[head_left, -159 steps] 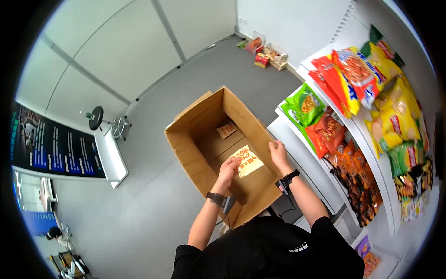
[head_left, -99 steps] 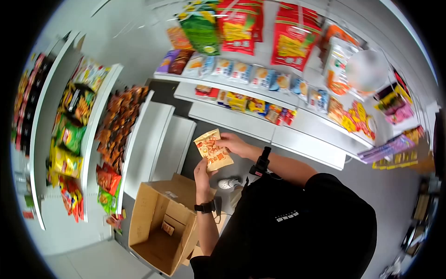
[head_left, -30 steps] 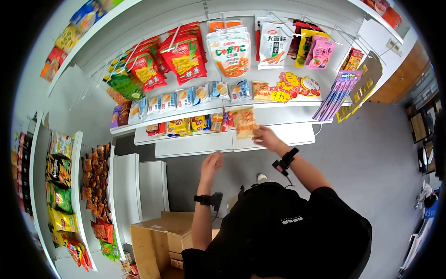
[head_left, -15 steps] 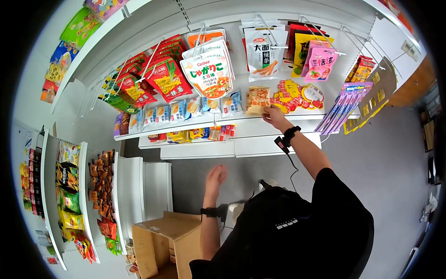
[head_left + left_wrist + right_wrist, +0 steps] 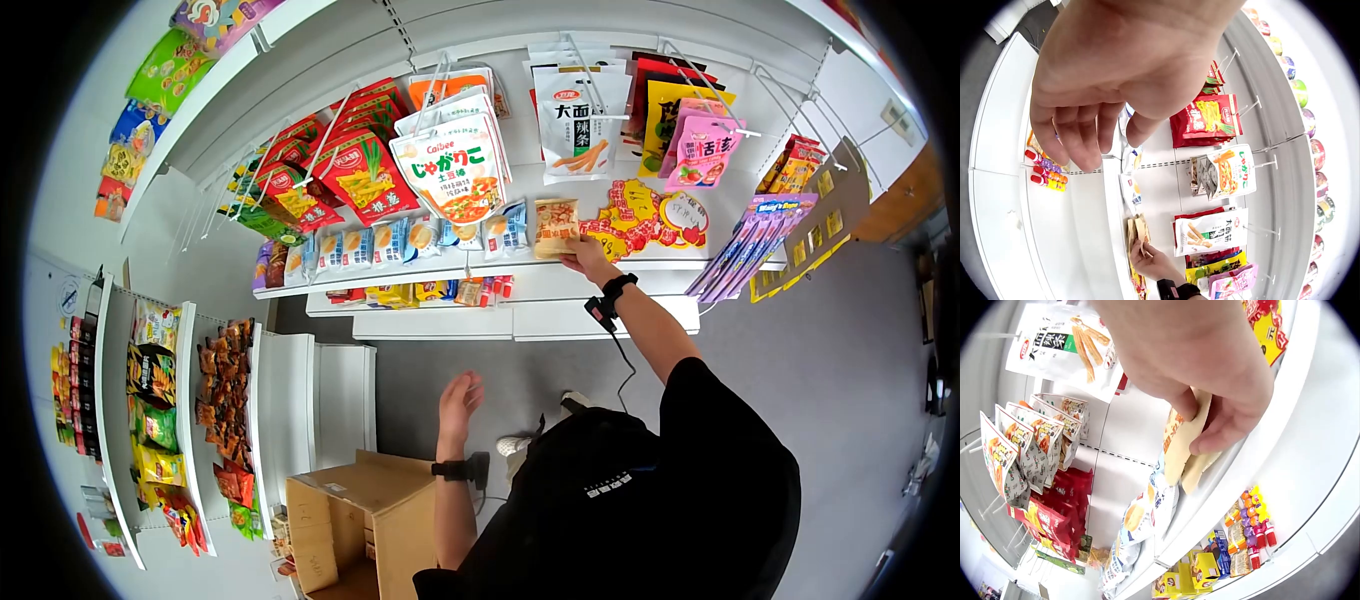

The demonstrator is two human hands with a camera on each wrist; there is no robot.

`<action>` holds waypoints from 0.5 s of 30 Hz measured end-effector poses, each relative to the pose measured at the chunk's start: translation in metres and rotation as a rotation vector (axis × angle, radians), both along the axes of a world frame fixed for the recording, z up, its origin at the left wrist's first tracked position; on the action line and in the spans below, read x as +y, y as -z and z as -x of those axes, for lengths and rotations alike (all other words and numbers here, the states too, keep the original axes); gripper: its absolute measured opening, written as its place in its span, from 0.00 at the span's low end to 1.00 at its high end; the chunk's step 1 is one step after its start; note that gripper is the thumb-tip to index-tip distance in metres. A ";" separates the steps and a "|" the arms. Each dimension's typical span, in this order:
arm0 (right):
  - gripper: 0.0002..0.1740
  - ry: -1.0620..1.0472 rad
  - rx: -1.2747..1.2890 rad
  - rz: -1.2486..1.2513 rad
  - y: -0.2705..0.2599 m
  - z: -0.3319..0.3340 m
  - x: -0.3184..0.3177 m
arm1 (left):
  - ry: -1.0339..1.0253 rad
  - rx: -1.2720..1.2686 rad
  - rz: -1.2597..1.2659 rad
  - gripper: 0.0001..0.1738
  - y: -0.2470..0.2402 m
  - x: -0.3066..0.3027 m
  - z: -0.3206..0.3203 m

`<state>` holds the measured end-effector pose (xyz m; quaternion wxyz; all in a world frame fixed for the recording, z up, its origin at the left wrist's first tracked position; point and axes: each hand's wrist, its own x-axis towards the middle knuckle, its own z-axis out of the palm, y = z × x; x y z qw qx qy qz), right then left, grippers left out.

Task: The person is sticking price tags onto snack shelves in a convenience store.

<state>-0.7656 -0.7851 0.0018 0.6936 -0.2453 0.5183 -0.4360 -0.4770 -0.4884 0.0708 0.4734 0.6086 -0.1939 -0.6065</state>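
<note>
My right hand (image 5: 590, 262) is at the front of the white shelf (image 5: 440, 268), holding a tan snack bag (image 5: 556, 228) by its near edge. In the right wrist view, thumb and fingers pinch the snack bag (image 5: 1180, 447), and a second tan layer lies directly beneath it. Blue-and-white snack packs (image 5: 505, 232) stand in a row just left of the bag. A red-and-yellow price sign (image 5: 630, 222) lies to its right. My left hand (image 5: 460, 400) hangs in front of the shelf, fingers loosely bent and holding nothing; the left wrist view shows the same relaxed hand (image 5: 1116, 81).
Pouches such as a white one (image 5: 580, 125) and a pink one (image 5: 703, 150) hang from hooks above. Purple packs (image 5: 750, 240) hang at the shelf's right end. A cardboard box (image 5: 405, 540) stands open at lower left, beside another snack rack (image 5: 225, 400).
The snack bag came out of the cardboard box, and I turned to the shelf. My left hand let go of it; my right hand brought it onto the shelf beside the blue-and-white packs.
</note>
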 end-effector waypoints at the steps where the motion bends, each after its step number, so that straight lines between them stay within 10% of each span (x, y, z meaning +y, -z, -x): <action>1: 0.16 -0.005 0.041 -0.001 -0.002 0.000 0.000 | 0.002 0.004 -0.002 0.22 0.000 -0.001 0.000; 15: 0.18 0.089 0.346 -0.069 -0.027 0.021 0.023 | -0.015 0.027 0.007 0.23 0.013 -0.007 -0.008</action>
